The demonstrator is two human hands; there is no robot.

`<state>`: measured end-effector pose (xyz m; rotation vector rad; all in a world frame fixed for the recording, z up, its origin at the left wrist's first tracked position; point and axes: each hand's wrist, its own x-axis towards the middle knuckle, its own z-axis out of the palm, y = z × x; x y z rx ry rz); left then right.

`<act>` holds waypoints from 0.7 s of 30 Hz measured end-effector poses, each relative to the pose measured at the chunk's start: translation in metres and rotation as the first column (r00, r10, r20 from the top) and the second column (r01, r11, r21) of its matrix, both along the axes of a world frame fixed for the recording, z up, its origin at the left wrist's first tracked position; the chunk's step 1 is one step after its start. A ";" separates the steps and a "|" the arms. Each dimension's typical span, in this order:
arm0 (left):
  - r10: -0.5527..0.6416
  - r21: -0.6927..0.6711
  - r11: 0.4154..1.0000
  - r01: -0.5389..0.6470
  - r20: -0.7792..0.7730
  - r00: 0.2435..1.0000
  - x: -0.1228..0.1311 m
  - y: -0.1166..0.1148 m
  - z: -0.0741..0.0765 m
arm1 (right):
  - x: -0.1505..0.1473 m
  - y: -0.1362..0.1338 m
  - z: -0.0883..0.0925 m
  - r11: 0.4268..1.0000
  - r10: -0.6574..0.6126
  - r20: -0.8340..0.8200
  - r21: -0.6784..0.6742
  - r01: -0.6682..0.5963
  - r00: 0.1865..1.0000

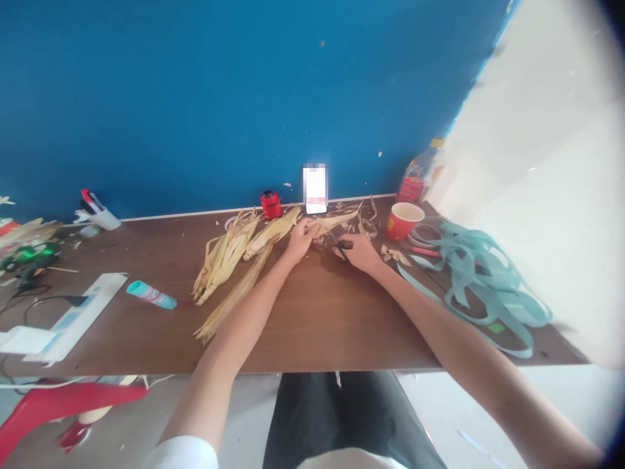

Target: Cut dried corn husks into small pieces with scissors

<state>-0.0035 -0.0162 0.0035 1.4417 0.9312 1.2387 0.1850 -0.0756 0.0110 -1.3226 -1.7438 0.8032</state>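
Near the back middle of the table, my left hand (301, 238) is closed on a dry corn husk (336, 223) whose pointed end stretches to the right. My right hand (360, 251) grips scissors (344, 251) with dark handles; their thin blades point up and left at the husk. Whether the blades touch the husk is too small to tell. Left of my left hand lie more dry corn husks (227, 257), some in a bunch and one long strip reaching toward the front. Small husk scraps (394, 254) are scattered beside my right hand.
Behind my hands a lit phone (315, 189) leans on the blue wall, with a red roll-like object (271, 204) left of it. Rightward are a red paper cup (404, 221), a bottle (420, 172) and tangled teal ribbon (481, 273). Leftward are a blue tube (151, 295) and power strip (81, 319).
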 end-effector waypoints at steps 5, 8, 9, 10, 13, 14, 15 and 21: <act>0.027 -0.030 0.999 -0.027 0.011 1.000 0.000 0.001 0.000 | 0.000 0.003 -0.004 0.999 0.012 -0.008 -0.039 -0.012 1.000; 0.038 -0.050 0.998 -0.037 0.017 0.999 -0.001 0.002 -0.001 | 0.000 0.004 -0.004 1.000 -0.006 0.018 -0.027 0.007 1.000; 0.039 -0.050 0.998 -0.038 0.016 0.999 -0.001 0.003 -0.002 | 0.000 0.004 -0.004 1.000 -0.012 0.030 -0.023 0.012 0.999; 0.039 -0.051 0.998 -0.038 0.014 0.999 -0.001 0.003 -0.002 | 0.000 0.004 -0.003 1.000 -0.016 0.040 -0.021 0.017 0.999; 0.056 -0.044 0.997 -0.056 0.019 0.998 -0.002 0.003 -0.002 | -0.001 0.002 -0.002 0.999 -0.017 0.051 -0.027 0.018 0.999; 0.073 -0.030 0.997 -0.072 0.022 0.997 -0.002 0.003 -0.002 | -0.002 0.001 -0.001 0.999 -0.021 0.048 -0.033 0.023 0.999; 0.097 -0.009 0.995 -0.097 0.026 0.995 -0.003 0.002 -0.001 | -0.003 0.000 -0.001 0.999 -0.024 0.046 -0.037 0.026 0.999; 0.217 -0.011 0.976 -0.217 0.144 0.965 -0.006 0.007 -0.003 | -0.013 -0.003 -0.001 0.992 -0.097 0.054 0.092 0.092 0.994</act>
